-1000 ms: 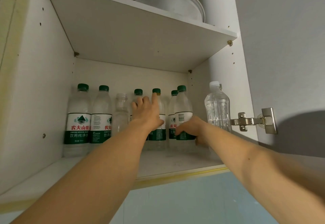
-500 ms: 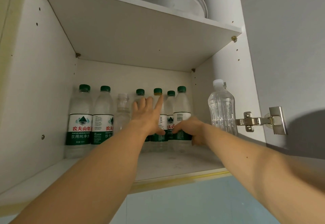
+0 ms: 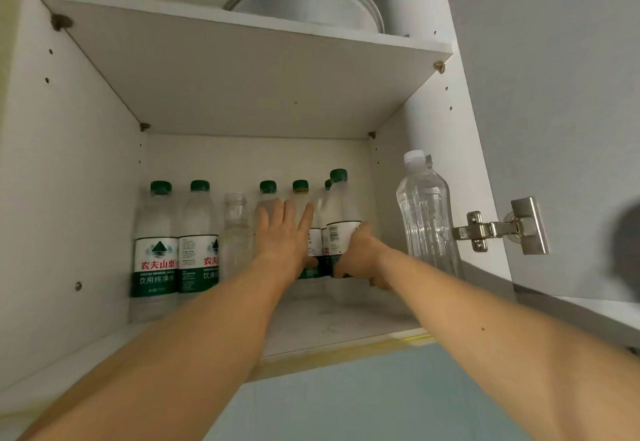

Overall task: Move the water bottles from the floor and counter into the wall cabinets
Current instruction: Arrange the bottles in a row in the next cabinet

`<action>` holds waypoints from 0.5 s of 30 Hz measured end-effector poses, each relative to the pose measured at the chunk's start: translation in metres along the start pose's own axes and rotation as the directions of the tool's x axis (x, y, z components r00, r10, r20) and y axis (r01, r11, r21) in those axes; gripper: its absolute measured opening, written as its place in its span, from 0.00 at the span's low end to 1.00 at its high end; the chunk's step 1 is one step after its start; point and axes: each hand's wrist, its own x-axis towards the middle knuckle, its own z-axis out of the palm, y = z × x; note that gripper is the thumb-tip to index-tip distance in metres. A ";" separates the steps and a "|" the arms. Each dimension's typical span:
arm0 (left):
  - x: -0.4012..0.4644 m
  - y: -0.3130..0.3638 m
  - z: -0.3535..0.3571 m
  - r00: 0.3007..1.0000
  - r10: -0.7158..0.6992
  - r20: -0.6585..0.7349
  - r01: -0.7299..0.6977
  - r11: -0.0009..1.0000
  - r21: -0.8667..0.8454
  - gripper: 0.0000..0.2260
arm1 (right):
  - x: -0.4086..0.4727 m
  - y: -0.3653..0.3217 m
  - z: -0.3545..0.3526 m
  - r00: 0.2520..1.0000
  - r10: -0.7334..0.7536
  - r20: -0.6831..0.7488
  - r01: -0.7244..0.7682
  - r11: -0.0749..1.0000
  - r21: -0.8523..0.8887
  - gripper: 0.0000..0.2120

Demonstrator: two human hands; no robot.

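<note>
Green-capped bottle [image 3: 341,219] on the right now sits higher than 0.5 s ago, its cap above the row's other caps. My right hand [image 3: 360,257] grips it low on the label, fingers curled round. My left hand [image 3: 285,236] lies flat, fingers straight and spread, vs the two middle bottles [image 3: 300,195], lower than before. Both hands are deep in the cabinet [image 3: 86,198], bottom shelf. Clear bottle [image 3: 427,215] stands apart to the right, nr the hinge [image 3: 502,227]. Plates [image 3: 311,1] up top.
</note>
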 end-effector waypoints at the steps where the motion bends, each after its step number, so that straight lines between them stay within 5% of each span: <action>1: -0.001 -0.001 0.000 1.000 0.005 -0.014 -0.006 1.000 -0.029 0.49 | -0.001 0.000 -0.001 1.000 -0.004 0.003 0.004 1.000 -0.007 0.46; 5: 0.001 -0.015 -0.009 0.975 0.000 -0.223 -0.080 0.933 -0.350 0.31 | -0.004 0.002 -0.007 0.995 0.009 0.103 -0.025 0.988 0.153 0.33; 7: 0.003 -0.023 -0.018 0.969 -0.095 -0.230 -0.078 0.760 -0.645 0.26 | -0.008 0.000 -0.008 0.989 0.006 0.145 -0.038 0.975 0.218 0.25; 10: -0.001 -0.027 -0.030 0.998 -0.059 0.028 0.047 0.352 -0.935 0.37 | -0.015 -0.003 -0.008 0.989 -0.051 0.136 0.025 0.981 0.192 0.23; 15: -0.006 -0.034 -0.038 0.995 -0.017 0.094 0.096 0.163 -0.982 0.49 | -0.032 -0.010 -0.007 0.986 -0.123 0.112 0.101 0.978 0.185 0.31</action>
